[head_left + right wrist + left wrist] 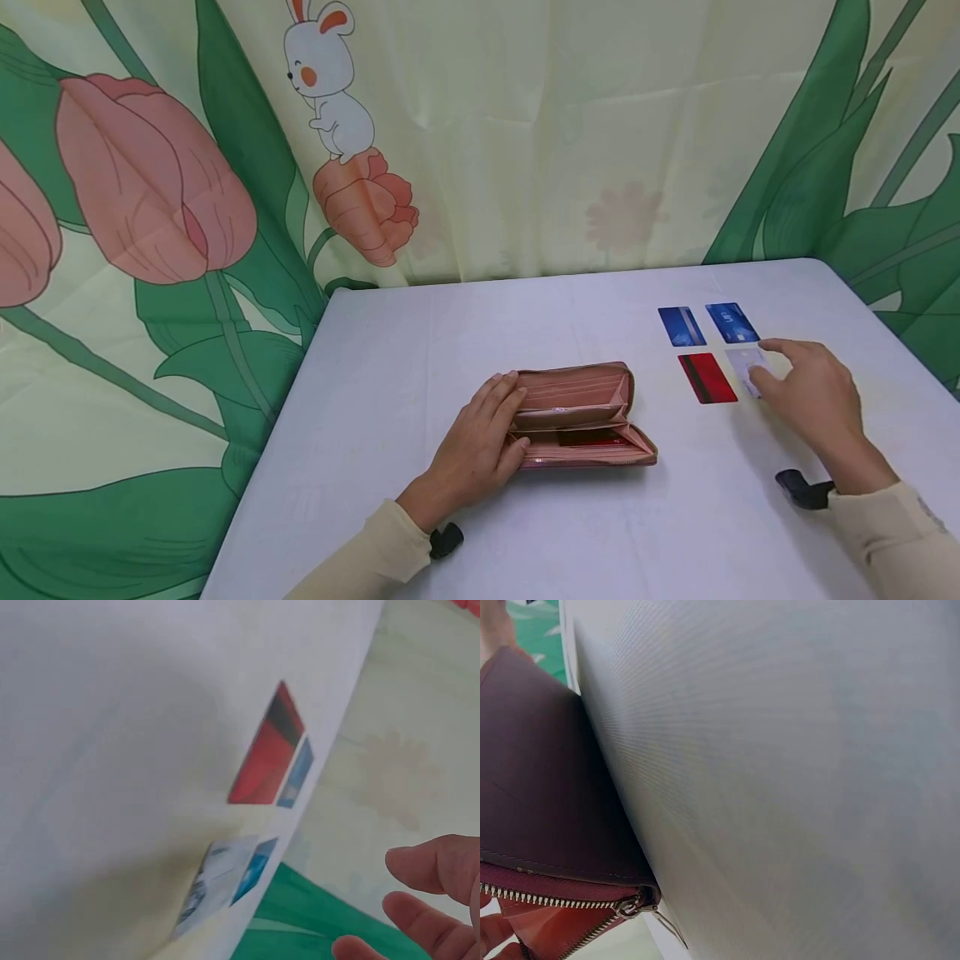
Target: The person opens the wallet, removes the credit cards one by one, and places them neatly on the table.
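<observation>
A pink zip wallet (573, 457) lies unzipped, its compartments spread toward the head camera. My left hand (474, 446) grips its left end, fingers over the upper half and thumb at the lower front edge. Inside the lower pocket shows a dark and red card edge (592, 438). In the left wrist view the wallet's dark outer side (555, 772) and metal zipper (555, 898) are near the camera. My right hand (813, 392) hovers over a whitish card (742, 367), thumb and forefinger spread apart around it. The right wrist view shows the same whitish card (217, 874) on the table.
Beside the whitish card lie a red card (712, 379) with a dark stripe and two blue cards, one striped (682, 327) and one printed (732, 322). All rest on a white-covered table (420, 333). A curtain (525, 167) with tulips and a rabbit hangs behind it.
</observation>
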A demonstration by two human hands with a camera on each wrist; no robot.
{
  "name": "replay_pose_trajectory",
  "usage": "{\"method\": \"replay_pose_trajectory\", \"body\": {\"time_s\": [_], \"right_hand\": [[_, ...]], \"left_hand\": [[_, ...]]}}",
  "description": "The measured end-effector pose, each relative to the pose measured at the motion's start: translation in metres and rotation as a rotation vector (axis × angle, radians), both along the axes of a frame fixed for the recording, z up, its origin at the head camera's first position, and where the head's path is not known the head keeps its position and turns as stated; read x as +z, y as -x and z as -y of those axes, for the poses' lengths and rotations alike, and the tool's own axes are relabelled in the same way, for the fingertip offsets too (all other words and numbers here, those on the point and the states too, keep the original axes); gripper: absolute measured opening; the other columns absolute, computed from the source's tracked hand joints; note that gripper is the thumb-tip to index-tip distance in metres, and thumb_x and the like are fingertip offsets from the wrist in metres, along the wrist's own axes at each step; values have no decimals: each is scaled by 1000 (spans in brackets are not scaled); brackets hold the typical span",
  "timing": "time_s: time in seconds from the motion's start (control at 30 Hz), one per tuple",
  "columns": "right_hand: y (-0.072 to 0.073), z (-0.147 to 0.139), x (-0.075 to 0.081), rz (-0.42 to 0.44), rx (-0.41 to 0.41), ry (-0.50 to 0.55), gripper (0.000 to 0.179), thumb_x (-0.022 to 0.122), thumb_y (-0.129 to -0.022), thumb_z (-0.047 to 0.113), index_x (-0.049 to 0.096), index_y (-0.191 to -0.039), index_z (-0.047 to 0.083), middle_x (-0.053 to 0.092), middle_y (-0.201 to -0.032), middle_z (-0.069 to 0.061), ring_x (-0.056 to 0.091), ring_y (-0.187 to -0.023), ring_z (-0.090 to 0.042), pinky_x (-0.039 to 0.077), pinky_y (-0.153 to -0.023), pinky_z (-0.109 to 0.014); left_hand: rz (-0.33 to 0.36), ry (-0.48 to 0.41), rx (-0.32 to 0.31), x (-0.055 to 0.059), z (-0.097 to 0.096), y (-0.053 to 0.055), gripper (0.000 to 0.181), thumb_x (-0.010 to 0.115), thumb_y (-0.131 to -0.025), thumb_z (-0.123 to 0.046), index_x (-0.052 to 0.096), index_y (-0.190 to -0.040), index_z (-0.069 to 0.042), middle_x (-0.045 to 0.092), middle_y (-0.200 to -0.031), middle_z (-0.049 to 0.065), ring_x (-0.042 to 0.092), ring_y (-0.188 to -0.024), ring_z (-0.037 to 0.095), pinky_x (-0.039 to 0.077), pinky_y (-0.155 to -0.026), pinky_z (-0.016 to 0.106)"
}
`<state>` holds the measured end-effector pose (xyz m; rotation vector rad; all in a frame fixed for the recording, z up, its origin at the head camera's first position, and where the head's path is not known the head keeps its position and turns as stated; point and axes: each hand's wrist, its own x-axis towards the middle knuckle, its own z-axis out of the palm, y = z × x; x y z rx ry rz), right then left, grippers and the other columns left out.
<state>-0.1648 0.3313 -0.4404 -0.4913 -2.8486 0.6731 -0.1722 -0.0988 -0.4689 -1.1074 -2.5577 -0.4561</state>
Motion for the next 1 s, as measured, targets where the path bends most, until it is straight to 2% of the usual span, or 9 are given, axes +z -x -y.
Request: {"method": "replay_pose_trajectory", "body": {"time_s": [0.17,0.33,0.57,0.67,0.77,0.83,0.93,1.0], "right_hand": [[-2,15,8,-51,43,-12,51,66,-97,16,56,-141,-7,42,-144,-41,39,-134,-61,42,-96,-77],[-5,32,15,-114,125,-18,48,70,-95,15,60,-137,-6,46,-142,-40,44,-130,-61,45,-91,-76],[-11,59,26,-226,241,-42,42,76,-91,10,66,-129,-4,56,-135,-36,52,-123,-60,52,-83,-72],[-14,69,30,-294,319,-51,39,78,-88,6,69,-125,-3,62,-129,-33,57,-117,-58,55,-79,-71],[-16,78,33,-369,403,-64,37,80,-85,3,72,-120,-2,68,-120,-28,65,-105,-51,59,-73,-65],[-17,85,35,-417,458,-72,35,82,-82,1,74,-116,0,71,-106,-21,66,-87,-38,61,-65,-50],[-19,95,39,-463,530,-81,33,84,-80,-1,76,-112,4,74,-101,-12,67,-78,-26,59,-62,-41],[-20,101,40,-470,574,-82,33,84,-79,-1,77,-111,6,75,-101,-9,69,-78,-24,59,-62,-40]], "left_hand": [[-20,-19,-11,-1,0,1,63,60,-100,-29,44,-154,-1,37,-165,14,36,-152,32,44,-113,47],[-35,-22,-15,-1,1,1,63,62,-99,-29,45,-153,-1,38,-164,14,35,-152,31,45,-113,47],[0,-3,-7,-1,1,0,63,58,-102,-30,42,-155,-2,35,-166,13,32,-154,29,41,-117,45],[6,2,-4,-1,1,1,63,58,-102,-31,42,-156,-2,35,-166,12,32,-154,29,40,-118,45],[5,5,-3,-1,0,0,63,58,-102,-32,42,-156,-3,35,-166,12,32,-154,28,42,-117,45],[4,7,-1,-1,0,0,63,58,-102,-32,42,-156,-3,35,-166,12,32,-155,28,42,-116,44],[0,4,0,-2,0,0,63,58,-102,-32,42,-156,-2,35,-166,12,32,-154,28,41,-117,44],[-9,-1,-1,-3,0,1,63,59,-102,-31,42,-156,-2,36,-166,12,32,-154,29,41,-117,45]]}}
